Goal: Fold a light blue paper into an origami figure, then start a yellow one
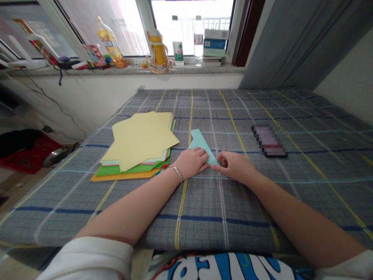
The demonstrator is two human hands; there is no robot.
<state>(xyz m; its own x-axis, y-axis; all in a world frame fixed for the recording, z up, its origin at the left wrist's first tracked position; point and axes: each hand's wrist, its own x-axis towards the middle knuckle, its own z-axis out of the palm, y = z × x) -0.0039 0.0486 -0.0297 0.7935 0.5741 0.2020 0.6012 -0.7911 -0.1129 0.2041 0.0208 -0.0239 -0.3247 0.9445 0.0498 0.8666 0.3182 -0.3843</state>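
A folded sheet of light blue paper (199, 146) lies on the plaid bedcover (233, 116), its pointed end reaching up and to the left. My left hand (190, 162) rests on its lower part, fingers pressing it down, with a silver bangle (177, 173) on the wrist. From the right, my right hand (234, 166) pinches the paper's lower corner between its fingertips. The two hands nearly touch. To the left of my left hand lies a stack of coloured paper sheets (136, 144), pale yellow on top, with green and orange beneath.
A phone (269, 140), pixelated, lies on the cover to the right. Beyond the bed's far edge, a windowsill (131, 70) holds plastic bottles (177, 42) and a stack of books (214, 46). A grey curtain (279, 42) hangs at the right, and a red mat (29, 155) lies on the floor at the left.
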